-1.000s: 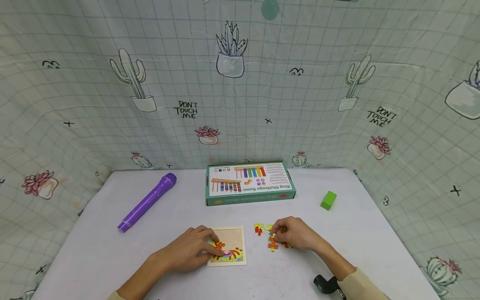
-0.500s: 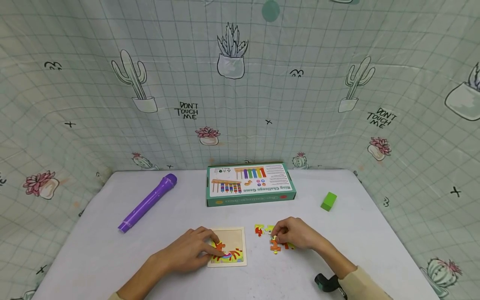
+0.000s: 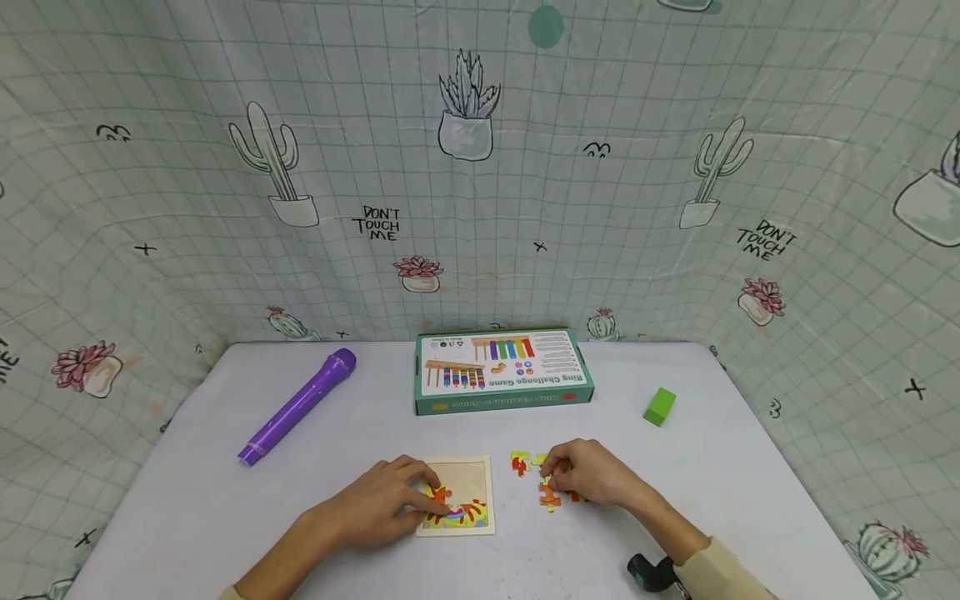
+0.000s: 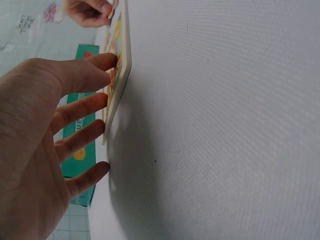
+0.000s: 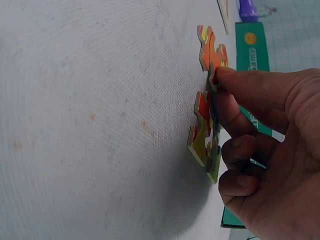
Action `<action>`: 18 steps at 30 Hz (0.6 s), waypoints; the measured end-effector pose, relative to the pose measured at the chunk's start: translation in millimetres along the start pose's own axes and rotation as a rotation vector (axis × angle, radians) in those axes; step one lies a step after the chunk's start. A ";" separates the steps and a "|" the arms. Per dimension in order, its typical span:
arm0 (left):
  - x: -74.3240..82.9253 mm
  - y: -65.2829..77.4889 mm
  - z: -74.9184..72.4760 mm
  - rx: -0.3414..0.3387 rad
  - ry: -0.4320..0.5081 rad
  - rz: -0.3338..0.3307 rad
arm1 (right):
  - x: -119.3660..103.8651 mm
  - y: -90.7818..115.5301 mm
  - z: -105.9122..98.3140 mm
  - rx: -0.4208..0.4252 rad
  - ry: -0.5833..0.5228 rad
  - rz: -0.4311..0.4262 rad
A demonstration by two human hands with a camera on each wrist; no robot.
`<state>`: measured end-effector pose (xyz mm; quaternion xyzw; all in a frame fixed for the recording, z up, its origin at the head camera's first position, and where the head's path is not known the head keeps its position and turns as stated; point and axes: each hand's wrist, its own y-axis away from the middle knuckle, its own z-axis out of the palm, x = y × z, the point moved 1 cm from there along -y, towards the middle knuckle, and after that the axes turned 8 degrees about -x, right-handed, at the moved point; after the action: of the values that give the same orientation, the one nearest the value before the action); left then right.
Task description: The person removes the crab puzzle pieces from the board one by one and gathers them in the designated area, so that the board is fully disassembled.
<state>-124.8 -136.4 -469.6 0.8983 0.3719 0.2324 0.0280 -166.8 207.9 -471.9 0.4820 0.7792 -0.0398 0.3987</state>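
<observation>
White table before a cactus-print cloth

Pale, green-gridded fabric rises behind the tabletop and along both sides, printed with potted plants and the words "DON'T TOUCH ME".

Near the front of the table lies a square wooden puzzle tray. Fitted pieces in yellow, red and orange fill its near edge and part of its left side; bare wood shows over the rest. The person's left hand reaches over the tray's left edge, fingers spread and fairly straight, with the thumb and a fingertip resting on the pieces there.

Just right of the tray, several loose pieces lie on the table, among them a red-and-yellow one and an orange one. The right hand is over this group, its thumb and index finger closed to a narrow pinch and the other fingers curled in. It seems to hold a small piece by the edge, though the crowding in the right wrist view makes it hard to say whether that piece is clear of its neighbours.

Farther back sits a green box lettered "Ring Challenge Game", upside down, between a purple microphone-shaped object on the left and a green block on the right. Beside the right sleeve is a black object.
</observation>
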 end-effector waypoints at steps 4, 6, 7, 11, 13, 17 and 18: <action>0.7 -0.3 -0.4 -0.006 0.002 -0.003 | -0.6 0.0 1.8 0.019 0.030 0.002; 0.8 -0.3 -0.4 -0.008 0.003 -0.004 | -1.1 0.0 2.4 0.025 0.036 0.005; 0.8 -0.2 -0.4 -0.009 0.000 -0.005 | -1.3 -0.1 2.6 0.028 0.038 0.007; 0.7 -0.2 -0.6 -0.007 -0.005 -0.004 | -1.9 -0.1 3.0 0.034 0.039 0.012; 0.8 -0.1 -0.8 -0.006 -0.006 -0.004 | -2.2 0.0 3.1 0.034 0.041 0.010; 0.6 0.5 -0.8 -0.003 -0.005 0.002 | -2.9 1.0 3.0 0.032 0.048 0.000; 0.4 0.6 -0.7 0.000 -0.007 0.005 | -3.0 1.2 2.9 0.031 0.051 -0.002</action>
<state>-124.4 -136.7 -468.7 0.9000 0.3695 0.2294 0.0289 -163.5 205.1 -471.6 0.4881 0.7888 -0.0401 0.3713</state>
